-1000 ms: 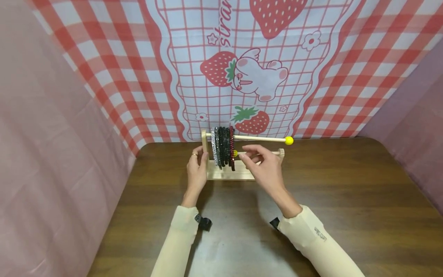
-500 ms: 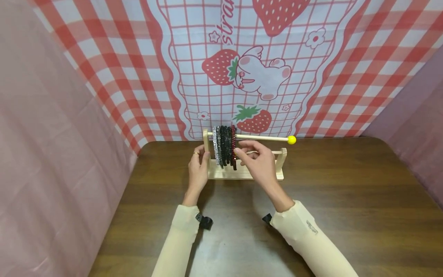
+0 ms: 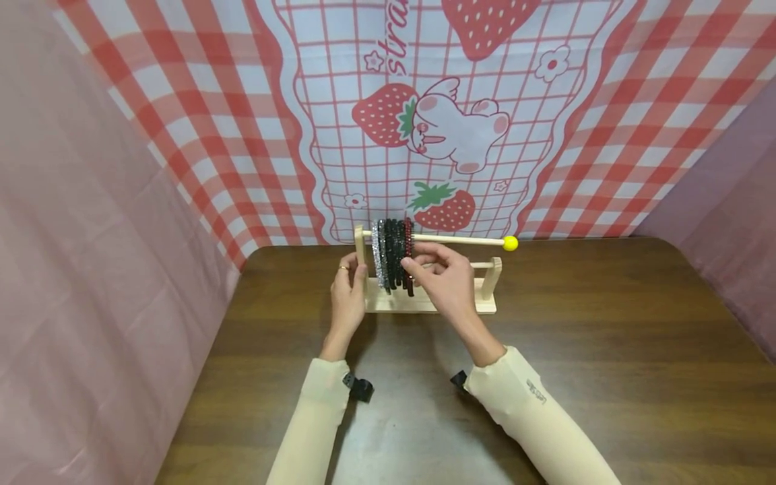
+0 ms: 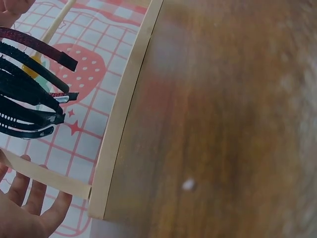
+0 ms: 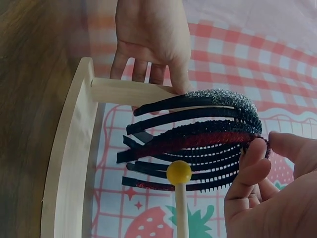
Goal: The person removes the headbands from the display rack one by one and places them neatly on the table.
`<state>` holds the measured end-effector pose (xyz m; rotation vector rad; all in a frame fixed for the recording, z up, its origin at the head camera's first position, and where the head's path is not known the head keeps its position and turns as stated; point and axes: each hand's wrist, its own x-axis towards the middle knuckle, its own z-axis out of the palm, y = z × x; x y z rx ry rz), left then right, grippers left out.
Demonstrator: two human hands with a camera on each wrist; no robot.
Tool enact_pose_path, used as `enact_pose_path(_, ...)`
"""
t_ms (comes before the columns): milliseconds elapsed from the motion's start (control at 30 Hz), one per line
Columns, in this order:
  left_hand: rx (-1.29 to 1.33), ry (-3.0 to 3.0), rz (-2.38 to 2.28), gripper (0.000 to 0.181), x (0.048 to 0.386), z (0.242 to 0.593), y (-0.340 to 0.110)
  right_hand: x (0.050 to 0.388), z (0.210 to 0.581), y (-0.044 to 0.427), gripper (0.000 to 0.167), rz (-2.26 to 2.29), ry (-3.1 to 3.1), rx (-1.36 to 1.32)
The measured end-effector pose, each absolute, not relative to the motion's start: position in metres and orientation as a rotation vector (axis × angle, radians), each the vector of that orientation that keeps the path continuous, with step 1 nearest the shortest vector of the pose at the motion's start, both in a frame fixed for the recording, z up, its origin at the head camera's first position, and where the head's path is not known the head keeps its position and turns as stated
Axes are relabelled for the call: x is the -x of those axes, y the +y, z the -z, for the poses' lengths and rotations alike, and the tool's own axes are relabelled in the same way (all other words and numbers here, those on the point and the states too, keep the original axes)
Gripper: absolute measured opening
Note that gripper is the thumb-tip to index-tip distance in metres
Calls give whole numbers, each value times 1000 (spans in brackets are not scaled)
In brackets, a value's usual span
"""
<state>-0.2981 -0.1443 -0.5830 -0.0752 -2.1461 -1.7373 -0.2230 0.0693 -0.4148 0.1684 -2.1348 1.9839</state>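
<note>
Several headbands [image 3: 394, 252], silver, black and dark red, hang side by side on the upper rod [image 3: 455, 239] of a wooden stand [image 3: 403, 305]. My left hand [image 3: 347, 303] grips the stand's left post [image 3: 360, 246]; in the left wrist view the fingers of this hand [image 4: 34, 213] lie round the post [image 4: 49, 177]. At the right end of the row, my right hand [image 3: 448, 289] pinches the headbands by the dark red one. In the right wrist view, its thumb and fingers [image 5: 255, 153] are at the beaded curve of the headbands [image 5: 198, 136]; exactly how many it holds is hidden.
The upper rod ends in a yellow ball [image 3: 510, 243] that sticks out to the right. A lower rod meets the right post [image 3: 492, 279]. Behind the wooden table [image 3: 273, 337] hangs a strawberry-print cloth [image 3: 339, 155], with pink cloth [image 3: 109, 236] at the left.
My right hand has moved left from the lower rod's yellow ball, which it now covers, onto the headbands. The left hand keeps its grip on the post.
</note>
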Motion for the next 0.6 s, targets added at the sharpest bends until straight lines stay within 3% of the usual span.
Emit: enact_pose_path(600,66,-2153,1713,35,296,582,-144,223,413,72,29,-2025,-2099,-178)
